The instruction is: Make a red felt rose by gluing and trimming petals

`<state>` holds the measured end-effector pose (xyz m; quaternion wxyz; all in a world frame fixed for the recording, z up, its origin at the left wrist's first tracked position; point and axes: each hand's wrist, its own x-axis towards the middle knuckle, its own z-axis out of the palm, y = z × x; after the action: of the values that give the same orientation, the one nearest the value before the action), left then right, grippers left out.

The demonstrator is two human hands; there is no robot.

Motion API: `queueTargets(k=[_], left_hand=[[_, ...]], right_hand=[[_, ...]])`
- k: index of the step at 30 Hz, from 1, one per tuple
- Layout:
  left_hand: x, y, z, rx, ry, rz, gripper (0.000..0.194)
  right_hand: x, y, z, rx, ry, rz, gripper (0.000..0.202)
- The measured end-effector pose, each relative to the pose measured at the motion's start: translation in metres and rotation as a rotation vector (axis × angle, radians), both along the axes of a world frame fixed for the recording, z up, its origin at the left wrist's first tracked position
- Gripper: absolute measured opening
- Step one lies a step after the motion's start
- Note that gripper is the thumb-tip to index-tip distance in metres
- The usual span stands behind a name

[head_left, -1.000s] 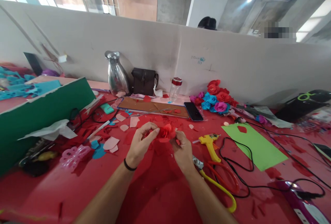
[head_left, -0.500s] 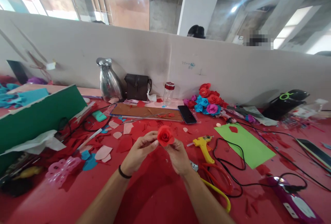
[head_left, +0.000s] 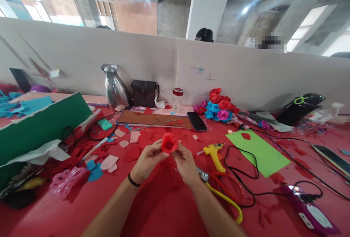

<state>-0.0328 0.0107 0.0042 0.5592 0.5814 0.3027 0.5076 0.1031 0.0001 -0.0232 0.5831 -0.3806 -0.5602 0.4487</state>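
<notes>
One red rose (head_left: 169,143) sits mid-view, pinched between the fingers of the left hand (head_left: 146,162) and right hand (head_left: 186,164); its layered bloom looks nearly complete, though whether petals are lacking is unclear. Seemingly finished flowers (head_left: 220,106) cluster at two o'clock from it, unattached pink pieces (head_left: 109,162) lie toward nine, and a yellow glue gun (head_left: 215,154) at three. Blue scraps (head_left: 95,172) litter the red tabletop (head_left: 164,204); at twelve, a pale partition (head_left: 153,51) fronts a concrete room (head_left: 172,18).
</notes>
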Motion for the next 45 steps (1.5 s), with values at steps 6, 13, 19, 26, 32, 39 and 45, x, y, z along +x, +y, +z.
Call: queueTargets(k=[6,13,19,26,32,39,45], left_hand=[[0.002,0.003,-0.004,-0.084,-0.014,0.148,0.018],[0.001,0.006,-0.004,-0.075,-0.019,0.253,0.017],[0.002,0.005,-0.005,-0.085,0.024,0.220,0.014],[0.004,0.003,-0.003,-0.107,0.020,0.219,0.018],[0.005,0.003,-0.003,-0.095,-0.012,0.300,0.017],[0.006,0.004,-0.006,-0.089,-0.042,0.310,0.019],[0.006,0.004,-0.005,-0.103,-0.046,0.316,0.020]], right_hand=[[0.000,-0.003,0.006,-0.066,-0.059,-0.083,0.013],[0.001,-0.010,0.020,-0.209,0.225,-0.150,0.033],[0.002,-0.013,0.030,-0.186,0.254,-0.068,0.021],[0.003,-0.012,0.030,-0.154,0.223,-0.118,0.017],[0.004,-0.014,0.029,-0.213,0.254,-0.083,0.028],[-0.005,-0.018,0.030,-0.353,0.354,0.089,0.019],[-0.009,-0.021,0.035,-0.372,0.388,0.097,0.019]])
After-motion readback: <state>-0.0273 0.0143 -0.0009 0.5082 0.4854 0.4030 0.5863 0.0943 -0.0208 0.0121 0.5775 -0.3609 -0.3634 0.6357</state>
